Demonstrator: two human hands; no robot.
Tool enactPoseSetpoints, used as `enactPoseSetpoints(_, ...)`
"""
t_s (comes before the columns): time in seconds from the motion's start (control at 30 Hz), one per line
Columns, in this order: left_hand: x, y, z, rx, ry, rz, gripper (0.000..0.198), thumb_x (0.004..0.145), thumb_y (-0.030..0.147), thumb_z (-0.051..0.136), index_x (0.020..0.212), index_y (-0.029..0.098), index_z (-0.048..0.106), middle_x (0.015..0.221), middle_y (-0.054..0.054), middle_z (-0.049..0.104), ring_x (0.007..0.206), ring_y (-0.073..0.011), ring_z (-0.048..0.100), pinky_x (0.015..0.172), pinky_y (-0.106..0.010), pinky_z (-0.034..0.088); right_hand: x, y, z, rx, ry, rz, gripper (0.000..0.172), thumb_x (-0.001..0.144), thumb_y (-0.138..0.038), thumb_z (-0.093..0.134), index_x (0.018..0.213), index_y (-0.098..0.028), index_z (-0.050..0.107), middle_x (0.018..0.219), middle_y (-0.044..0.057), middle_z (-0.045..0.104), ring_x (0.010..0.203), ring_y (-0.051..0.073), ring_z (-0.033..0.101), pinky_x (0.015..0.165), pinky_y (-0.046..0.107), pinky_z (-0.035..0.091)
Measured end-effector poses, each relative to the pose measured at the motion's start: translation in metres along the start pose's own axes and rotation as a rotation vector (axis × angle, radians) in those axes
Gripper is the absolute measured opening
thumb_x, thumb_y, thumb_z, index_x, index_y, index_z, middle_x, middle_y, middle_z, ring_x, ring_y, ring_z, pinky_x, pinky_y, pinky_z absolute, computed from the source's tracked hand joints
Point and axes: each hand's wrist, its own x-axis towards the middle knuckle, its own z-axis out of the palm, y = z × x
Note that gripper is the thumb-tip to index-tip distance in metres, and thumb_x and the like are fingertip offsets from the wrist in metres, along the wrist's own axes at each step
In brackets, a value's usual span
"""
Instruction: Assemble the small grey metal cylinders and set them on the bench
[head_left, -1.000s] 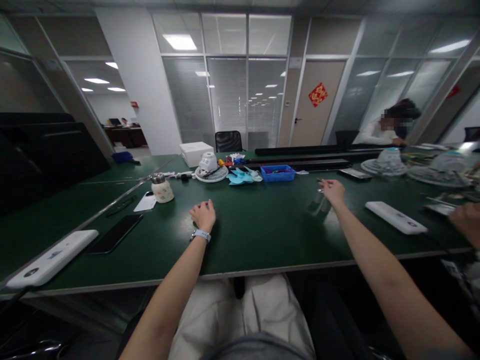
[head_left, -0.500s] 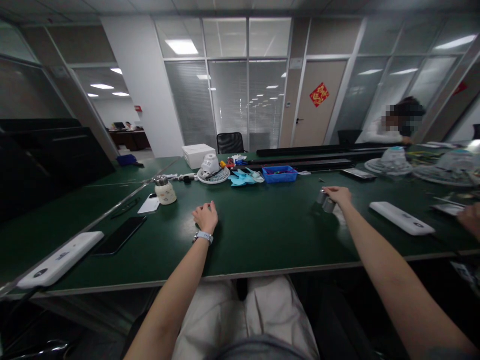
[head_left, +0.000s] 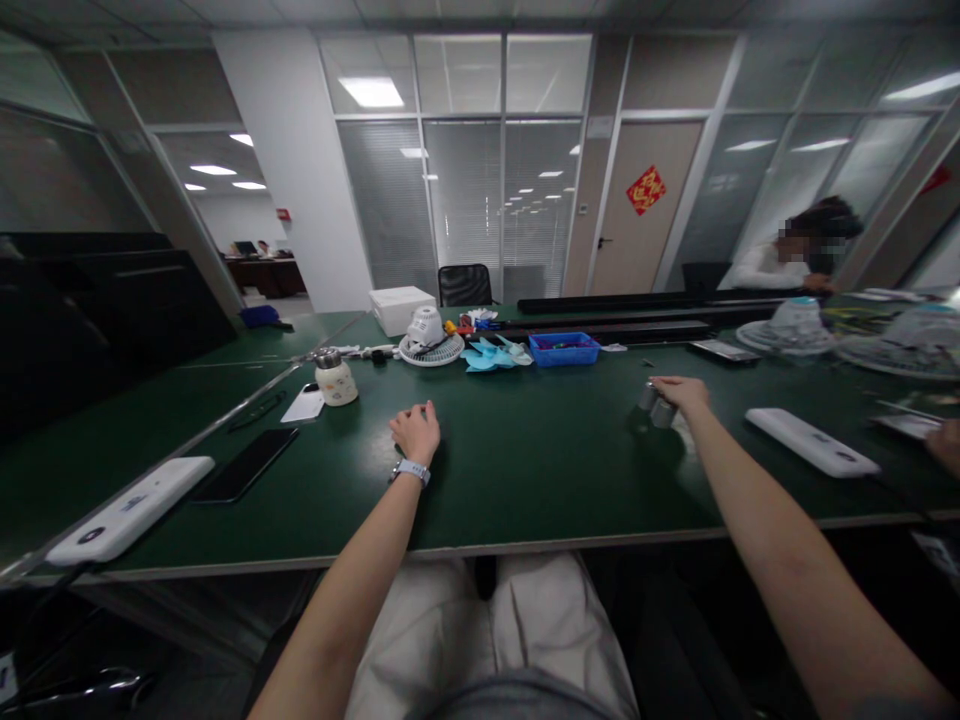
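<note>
My right hand (head_left: 684,392) reaches out over the right side of the green table (head_left: 525,460). Its fingers are pinched at the top of a small grey metal cylinder (head_left: 649,395). A second grey cylinder (head_left: 663,413) stands beside it, just under the fingers; what these cylinders are cannot be made out. My left hand (head_left: 416,432), with a light watch at the wrist, rests on the table left of centre. Its fingers are loosely bent and apart, holding nothing visible. Nearest to it is a cream bottle (head_left: 337,380) with a metal lid.
A black phone (head_left: 247,465) and white device (head_left: 131,510) lie left; another white device (head_left: 814,442) lies right. Further back are a white box (head_left: 401,312), a fan part (head_left: 430,345), blue fan blades (head_left: 491,355) and a blue tray (head_left: 564,350). Another person's hand (head_left: 946,442) shows at right.
The view has shifted slightly, so the scene sits a little further right. Both of my hands keep nearly the same places, and the right fingers stay at the cylinder.
</note>
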Motion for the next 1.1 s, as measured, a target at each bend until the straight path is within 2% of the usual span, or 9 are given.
enactPoseSetpoints(0.1,0.000,0.000,0.000,0.002,0.000,0.001,0.048,0.091,0.049,0.032,0.107,0.020,0.066,0.120,-0.017,0.054,0.114,-0.0343,0.041,0.092,-0.046,0.036,0.002,0.002,0.000,0.011,0.000,0.012,0.029,0.068,-0.037,0.071,0.086,-0.015,0.076,0.086,0.010,0.071,0.071,0.021,0.065,0.063,0.028,0.048)
enactPoseSetpoints(0.23,0.001,-0.001,0.001,0.000,0.011,-0.005,0.047,0.091,0.049,0.032,0.106,0.020,0.066,0.119,-0.017,0.054,0.114,-0.0339,0.041,0.092,-0.046,0.037,-0.009,0.013,-0.002,0.072,0.065,-0.028,0.044,0.074,-0.050,0.062,0.094,-0.013,0.074,0.083,0.012,0.070,0.074,0.020,0.065,0.066,0.028,0.049)
enactPoseSetpoints(0.4,0.001,-0.002,0.003,-0.005,0.000,0.023,0.050,0.091,0.050,0.031,0.107,0.019,0.066,0.119,-0.018,0.054,0.113,-0.0351,0.041,0.092,-0.047,0.036,-0.029,0.037,-0.006,0.072,-0.050,-0.147,0.065,0.051,-0.051,0.079,0.102,-0.012,0.070,0.077,0.009,0.068,0.065,0.019,0.062,0.062,0.030,0.050)
enactPoseSetpoints(0.53,0.002,-0.004,0.004,-0.014,0.016,0.029,0.046,0.090,0.049,0.035,0.106,0.019,0.066,0.119,-0.018,0.054,0.113,-0.0352,0.041,0.091,-0.047,0.036,-0.040,0.041,-0.010,-0.001,-0.030,-0.206,0.058,0.049,-0.038,0.082,0.100,-0.014,0.069,0.082,0.009,0.069,0.068,0.020,0.063,0.062,0.030,0.050)
enactPoseSetpoints(0.63,0.002,-0.004,0.005,-0.008,0.009,0.038,0.042,0.089,0.047,0.039,0.106,0.020,0.066,0.119,-0.017,0.055,0.114,-0.0349,0.041,0.091,-0.046,0.036,-0.058,0.025,-0.003,-0.073,0.014,-0.263,0.052,0.052,-0.035,0.080,0.100,-0.017,0.070,0.082,0.008,0.069,0.073,0.021,0.064,0.066,0.033,0.051)
enactPoseSetpoints(0.73,0.002,-0.003,0.006,-0.036,-0.045,0.120,0.036,0.087,0.047,0.044,0.102,0.023,0.067,0.113,-0.013,0.060,0.112,-0.0318,0.045,0.090,-0.043,0.037,-0.092,-0.006,0.023,0.061,-0.115,-0.442,0.055,0.057,-0.037,0.079,0.107,-0.019,0.068,0.086,0.006,0.070,0.078,0.020,0.065,0.072,0.032,0.052)
enactPoseSetpoints(0.9,-0.006,0.007,0.003,-0.170,-0.125,0.424,0.032,0.086,0.046,0.050,0.097,0.023,0.069,0.097,-0.006,0.067,0.099,-0.0209,0.053,0.092,-0.034,0.036,-0.169,-0.074,0.092,0.427,-0.537,-0.621,0.064,0.057,-0.034,0.080,0.116,-0.016,0.062,0.097,0.009,0.069,0.080,0.017,0.066,0.073,0.029,0.054)
enactPoseSetpoints(1.0,-0.013,0.013,0.001,-0.231,-0.128,0.560,0.032,0.087,0.046,0.051,0.099,0.023,0.070,0.099,-0.004,0.068,0.097,-0.0183,0.055,0.093,-0.033,0.035,-0.207,-0.107,0.128,0.499,-0.626,-0.693,0.068,0.056,-0.030,0.081,0.119,-0.017,0.059,0.095,0.008,0.069,0.078,0.016,0.067,0.072,0.029,0.054)
enactPoseSetpoints(1.1,-0.017,0.015,0.002,-0.242,-0.137,0.604,0.032,0.086,0.046,0.052,0.102,0.025,0.070,0.102,-0.004,0.068,0.099,-0.0185,0.054,0.093,-0.033,0.036,-0.234,-0.126,0.152,0.544,-0.684,-0.732,0.072,0.057,-0.027,0.080,0.123,-0.019,0.054,0.090,0.005,0.069,0.076,0.016,0.066,0.070,0.028,0.053)
